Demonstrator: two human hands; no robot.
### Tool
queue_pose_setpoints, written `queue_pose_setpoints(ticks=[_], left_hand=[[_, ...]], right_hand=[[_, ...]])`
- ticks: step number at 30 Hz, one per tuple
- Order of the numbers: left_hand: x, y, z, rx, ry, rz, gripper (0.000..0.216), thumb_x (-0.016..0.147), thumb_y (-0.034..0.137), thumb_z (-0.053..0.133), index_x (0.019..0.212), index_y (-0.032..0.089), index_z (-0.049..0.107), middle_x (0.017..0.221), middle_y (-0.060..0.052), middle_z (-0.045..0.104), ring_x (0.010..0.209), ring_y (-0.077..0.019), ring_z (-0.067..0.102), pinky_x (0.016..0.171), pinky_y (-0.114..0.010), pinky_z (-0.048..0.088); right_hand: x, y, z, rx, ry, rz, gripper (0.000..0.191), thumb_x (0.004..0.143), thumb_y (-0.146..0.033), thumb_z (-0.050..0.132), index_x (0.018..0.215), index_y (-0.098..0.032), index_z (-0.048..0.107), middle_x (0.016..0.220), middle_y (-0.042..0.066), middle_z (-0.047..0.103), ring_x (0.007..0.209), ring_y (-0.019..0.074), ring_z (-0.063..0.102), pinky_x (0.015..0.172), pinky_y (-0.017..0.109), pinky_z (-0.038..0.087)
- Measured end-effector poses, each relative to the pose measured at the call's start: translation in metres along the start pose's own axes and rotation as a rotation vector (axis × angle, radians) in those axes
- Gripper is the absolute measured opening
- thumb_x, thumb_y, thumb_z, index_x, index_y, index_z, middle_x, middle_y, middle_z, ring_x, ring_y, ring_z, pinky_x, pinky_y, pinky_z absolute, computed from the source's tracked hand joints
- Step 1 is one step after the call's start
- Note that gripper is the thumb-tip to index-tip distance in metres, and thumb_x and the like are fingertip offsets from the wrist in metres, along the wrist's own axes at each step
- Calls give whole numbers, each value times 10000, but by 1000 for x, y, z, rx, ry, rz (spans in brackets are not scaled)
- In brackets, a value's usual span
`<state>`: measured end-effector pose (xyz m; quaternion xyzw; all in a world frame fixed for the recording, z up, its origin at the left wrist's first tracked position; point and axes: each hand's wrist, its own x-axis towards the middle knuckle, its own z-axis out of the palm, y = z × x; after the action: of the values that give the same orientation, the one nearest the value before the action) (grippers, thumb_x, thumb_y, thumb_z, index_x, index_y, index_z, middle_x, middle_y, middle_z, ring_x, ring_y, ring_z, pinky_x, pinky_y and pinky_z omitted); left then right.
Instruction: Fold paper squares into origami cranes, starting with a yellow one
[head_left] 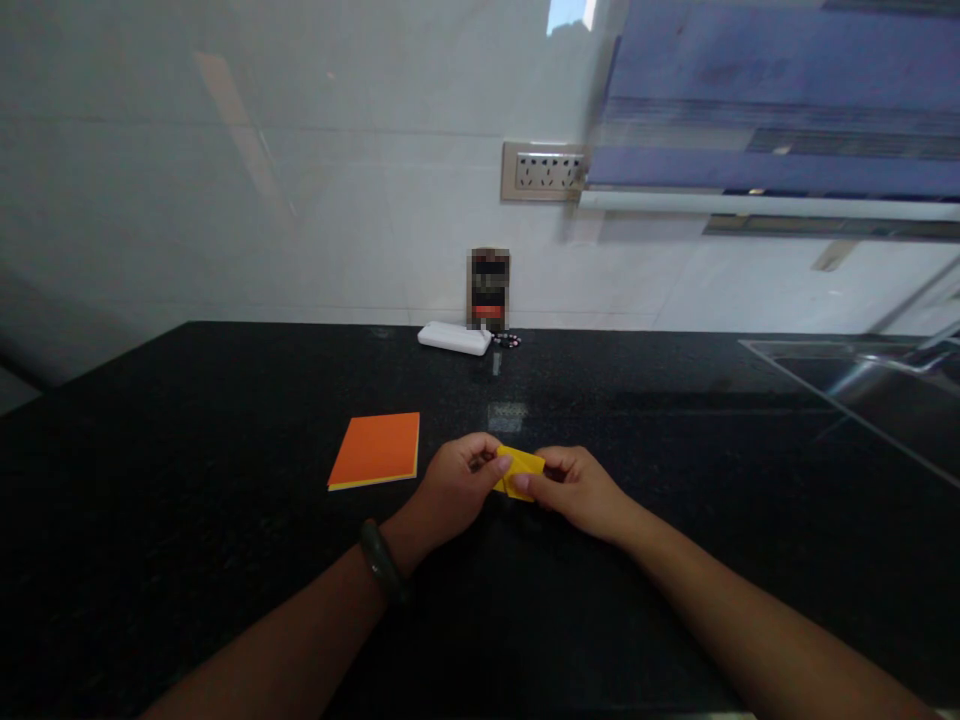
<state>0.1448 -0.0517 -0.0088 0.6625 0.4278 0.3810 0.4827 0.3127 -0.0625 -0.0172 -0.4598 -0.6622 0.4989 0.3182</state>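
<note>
Head camera view: both bare hands meet over a dark counter [187, 430], just right of the middle, with a small folded piece of yellow paper [529, 464] between them. The left hand [459, 487] grasps the paper's left side, its thumb lying on top and the other fingers curled behind. The right hand [591, 493] grips the right side, its thumb pressed flat across the lower part of the paper and its fingers bent behind the far edge. Creases run over the yellow surface near the two thumbs, whose tips lie close together. Whether the paper touches the counter underneath, I cannot tell.

A dark green bangle [382, 563] circles the left wrist. To the left of the left hand, and apart from it, a square stack of paper [377, 447] lies flat, orange on top, with a yellow edge showing along its near side.

Farther back, near the wall [360, 210], lies a white case [452, 338], with a string of beads [510, 341] at its right end. Just behind stands an upright object [488, 280], too blurred to make out. A socket plate [546, 171] is set in the wall above, beside a blue panel [765, 80]. A sink [892, 385] sits at the far right.
</note>
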Motion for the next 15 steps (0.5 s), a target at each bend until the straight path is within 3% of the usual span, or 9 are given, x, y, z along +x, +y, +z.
queue_pose_setpoints(ticks=[9,13,15], left_hand=[[-1,3,3,-97,21,-22,169,719,306,551,688,142,578,614,19,552,574,-95,496,529,-204,379],[-1,5,2,-139,60,-61,216,719,332,552,642,137,606,598,11,569,571,-99,500,535,-210,387],[-1,5,2,-185,66,-84,247,735,361,529,669,139,614,608,8,572,578,-101,507,543,-214,398]], right_hand=[[-1,-4,6,-97,84,-39,330,723,-404,540,524,-147,479,465,-52,360,424,57,312,395,199,217],[-1,0,9,-88,121,-58,260,719,-372,561,594,-150,506,503,-49,400,436,60,339,396,191,249],[-2,0,9,-102,202,-111,219,728,-338,559,617,-154,518,531,-38,436,458,69,379,415,193,292]])
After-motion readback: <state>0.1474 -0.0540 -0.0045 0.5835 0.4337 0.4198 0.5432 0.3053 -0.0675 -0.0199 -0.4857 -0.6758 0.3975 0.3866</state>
